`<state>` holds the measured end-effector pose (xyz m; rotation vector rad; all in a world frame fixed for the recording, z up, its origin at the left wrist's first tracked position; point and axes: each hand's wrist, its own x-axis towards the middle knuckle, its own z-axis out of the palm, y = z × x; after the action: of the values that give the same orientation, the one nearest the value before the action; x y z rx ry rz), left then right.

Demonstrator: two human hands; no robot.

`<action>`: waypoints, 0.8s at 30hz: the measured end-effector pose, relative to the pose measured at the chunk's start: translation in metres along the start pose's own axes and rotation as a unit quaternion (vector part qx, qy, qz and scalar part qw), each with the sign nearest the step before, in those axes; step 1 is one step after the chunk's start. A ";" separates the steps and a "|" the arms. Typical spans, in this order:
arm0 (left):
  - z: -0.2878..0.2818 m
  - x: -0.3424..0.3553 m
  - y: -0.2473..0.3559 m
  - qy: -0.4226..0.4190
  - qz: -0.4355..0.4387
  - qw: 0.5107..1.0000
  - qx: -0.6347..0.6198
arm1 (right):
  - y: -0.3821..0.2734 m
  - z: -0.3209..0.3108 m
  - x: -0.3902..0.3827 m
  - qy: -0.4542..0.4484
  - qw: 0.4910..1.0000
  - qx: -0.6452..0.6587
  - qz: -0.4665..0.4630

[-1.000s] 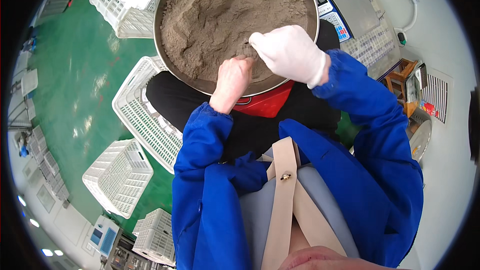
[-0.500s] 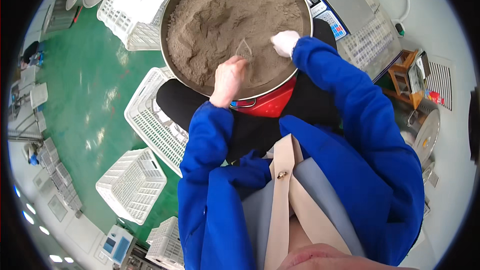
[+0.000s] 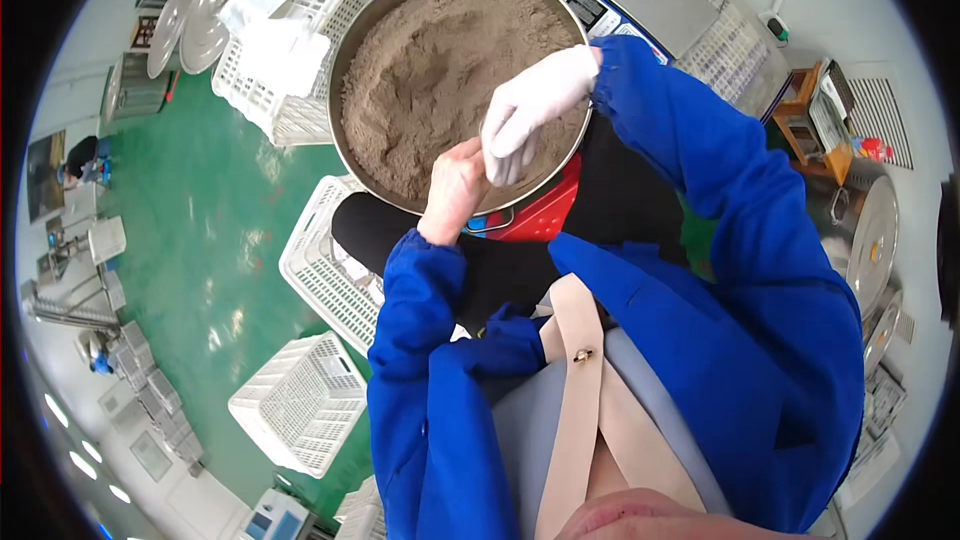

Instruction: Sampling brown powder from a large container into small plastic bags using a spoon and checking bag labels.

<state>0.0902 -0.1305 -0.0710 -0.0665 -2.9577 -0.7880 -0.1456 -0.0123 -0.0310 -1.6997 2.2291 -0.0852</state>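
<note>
A wide round metal pan [image 3: 336, 105] full of grey-brown powder [image 3: 425, 65] sits between my knees, with a hollow dug in the powder's middle. Over the pan's near side, my bare left hand [image 3: 457, 185] is closed in a pinch. A small clear bag showed in these fingers half a second ago; my other hand now covers that spot. My right hand [image 3: 530, 120], in a white glove, reaches across from the right with its fingers curled down against the left fingertips. What the gloved fingers hold, if anything, is hidden.
Beyond the pan to the right lies a digital scale [image 3: 655, 0] with a grey plate. White plastic crates [image 3: 300, 405] stand on the green floor [image 3: 215, 270] to the left. Under the pan's near edge shows a red support [image 3: 545, 208]. A small wooden rack [image 3: 810, 135] is at far right.
My right hand has come up from the powder and moved left to meet my left hand. The clear bag has gone out of sight behind it. The whole view has shifted slightly.
</note>
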 end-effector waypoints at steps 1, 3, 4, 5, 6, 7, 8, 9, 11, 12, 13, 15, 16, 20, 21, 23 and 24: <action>0.000 -0.001 0.004 0.038 0.032 0.998 -0.033 | 0.000 0.006 -0.004 -0.002 1.000 -0.020 -0.008; -0.003 0.005 0.003 0.084 0.072 0.992 -0.059 | 0.007 0.005 -0.004 0.002 0.997 -0.071 -0.029; -0.002 0.002 0.002 0.084 0.081 0.991 -0.065 | 0.011 0.003 -0.004 0.003 0.995 -0.097 -0.039; -0.002 -0.002 -0.002 0.097 0.073 0.991 -0.061 | -0.018 -0.011 -0.013 0.145 0.947 0.076 -0.277; -0.005 -0.001 0.008 0.015 0.014 1.000 -0.008 | -0.027 -0.023 -0.025 0.146 0.949 0.079 -0.268; -0.026 0.004 0.028 -0.039 -0.037 0.992 -0.115 | -0.040 -0.032 -0.036 0.039 0.977 0.102 -0.183; -0.022 0.006 0.025 0.019 0.026 0.995 -0.092 | -0.046 -0.047 -0.035 -0.065 0.986 0.111 -0.110; -0.019 0.007 0.022 0.077 0.088 0.991 -0.069 | -0.049 -0.054 -0.035 -0.168 0.978 0.119 -0.034; -0.018 0.013 0.017 0.070 0.092 0.990 -0.077 | -0.013 -0.039 -0.047 -0.003 0.993 0.114 -0.020; -0.016 0.012 0.018 0.061 0.100 0.991 -0.068 | -0.001 -0.036 -0.053 0.154 0.982 0.107 -0.021; -0.012 0.013 0.019 0.051 0.108 0.991 -0.061 | 0.002 -0.027 -0.058 0.183 0.957 0.161 -0.158; -0.014 0.020 0.032 0.047 0.113 0.989 -0.079 | -0.024 -0.033 -0.078 0.140 0.961 0.069 -0.228; -0.015 0.025 0.038 0.055 0.136 0.986 -0.075 | -0.021 -0.009 -0.079 0.128 0.964 0.056 -0.225; -0.016 0.034 0.057 0.090 0.173 0.979 -0.054 | -0.013 -0.011 -0.098 0.042 0.996 -0.033 -0.077; -0.020 0.039 0.067 0.145 0.171 0.974 -0.037 | 0.003 -0.018 -0.112 0.104 0.992 -0.013 -0.070; -0.026 0.040 0.077 0.227 0.112 0.966 -0.043 | 0.042 -0.032 -0.137 0.180 0.982 0.000 0.058; -0.019 0.036 0.067 0.251 0.091 0.963 -0.049 | 0.071 -0.031 -0.147 0.253 0.962 0.043 0.090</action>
<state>0.0599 -0.0815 -0.0179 -0.1218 -2.3975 -0.7858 -0.1868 0.1425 0.0139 -1.5464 2.6805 -0.6276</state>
